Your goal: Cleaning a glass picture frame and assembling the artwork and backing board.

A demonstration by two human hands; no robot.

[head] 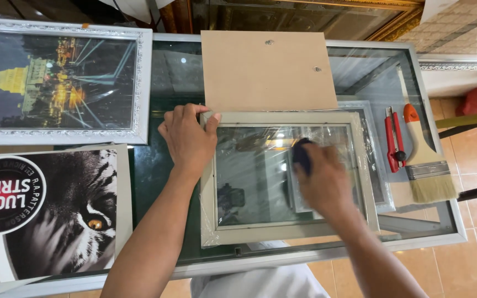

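Note:
A pale wooden picture frame (282, 232) with a glass pane lies on the glass-topped table (360, 245), partly wrapped in clear plastic film. My left hand (187, 138) presses down on the frame's upper left corner. My right hand (321, 179), blurred by motion, is over the glass pane and closed around a small dark object (301, 154). A brown backing board (266, 69) lies just beyond the frame.
A framed night cityscape with a white ornate frame (56, 83) lies at far left. A black-and-white tiger poster (67, 215) sits below it. A red cutter (394, 138) and a wide paintbrush (423, 160) rest at the table's right. Tiled floor shows to the right.

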